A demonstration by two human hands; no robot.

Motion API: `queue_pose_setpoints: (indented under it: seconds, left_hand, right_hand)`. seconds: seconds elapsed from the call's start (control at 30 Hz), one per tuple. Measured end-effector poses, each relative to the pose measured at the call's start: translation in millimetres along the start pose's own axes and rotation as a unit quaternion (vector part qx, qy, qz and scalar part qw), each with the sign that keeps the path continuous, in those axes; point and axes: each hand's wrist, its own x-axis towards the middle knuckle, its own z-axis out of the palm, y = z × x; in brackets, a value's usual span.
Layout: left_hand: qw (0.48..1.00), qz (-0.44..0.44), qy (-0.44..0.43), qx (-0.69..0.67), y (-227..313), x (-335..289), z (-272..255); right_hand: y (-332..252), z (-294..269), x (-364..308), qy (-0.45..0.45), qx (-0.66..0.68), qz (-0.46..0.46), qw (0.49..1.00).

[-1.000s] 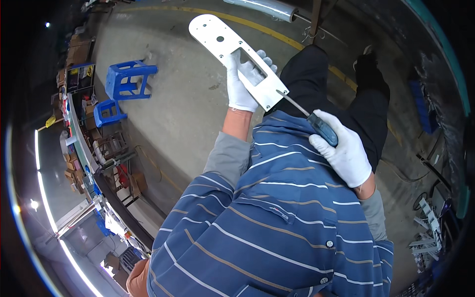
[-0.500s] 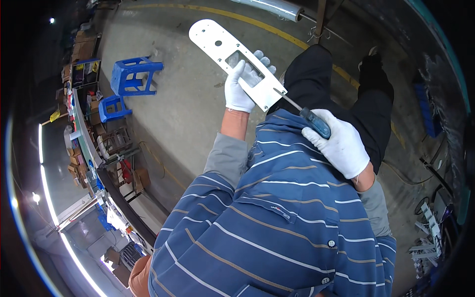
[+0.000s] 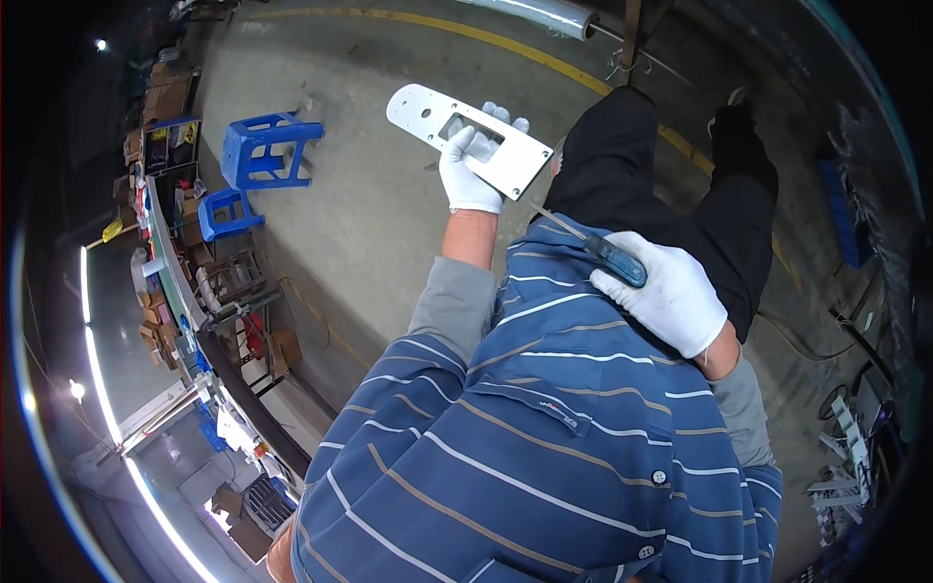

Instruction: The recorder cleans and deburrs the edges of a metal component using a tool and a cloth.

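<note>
My left hand (image 3: pixel 470 175), in a white glove, grips a flat white plate (image 3: pixel 525 161) by its middle. The plate has one rounded end, a rectangular cutout and several small holes; gloved fingers show through the cutout and beyond its far edge. In my white-gloved right hand (image 3: pixel 674 291) lies a screwdriver (image 3: pixel 616 260) with a dark blue handle, held in closed fingers. Its thin metal shaft points up and left, with the tip just below the plate's square end, apart from it.
Two blue plastic stools (image 3: pixel 267 151) stand on the grey floor at the left. Beyond them runs a long workbench (image 3: pixel 185 282) with boxes and shelves. A plastic-wrapped roll (image 3: pixel 544 14) lies at the top. White strips (image 3: pixel 844 486) are piled at the lower right.
The plate has tilted flatter, its rounded end dropping down and to the right. The screwdriver's tip has come off the plate's square end and swung lower and left.
</note>
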Motion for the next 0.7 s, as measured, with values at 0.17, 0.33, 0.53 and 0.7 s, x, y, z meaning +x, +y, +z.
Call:
queue_pose_setpoints:
  seconds: [0.17,0.33,0.53,0.7]
  left_hand:
    - [0.999,-0.011,-0.001,-0.053,2.6,2.2,-3.4]
    - [0.999,-0.001,0.016,-0.028,2.8,-0.7,1.1]
    - [1.000,0.001,-0.011,0.023,2.4,-5.8,0.9]
    - [0.998,-0.015,-0.045,0.034,0.9,-4.6,0.2]
  right_hand:
    - [-4.4,0.6,6.3,-0.002,-0.001,0.016,1.000]
    - [-4.6,1.1,9.1,0.007,-0.002,0.024,1.000]
    - [4.2,-6.3,12.9,0.032,-0.009,0.051,0.998]
    - [11.5,-9.2,15.4,0.036,-0.018,0.073,0.997]
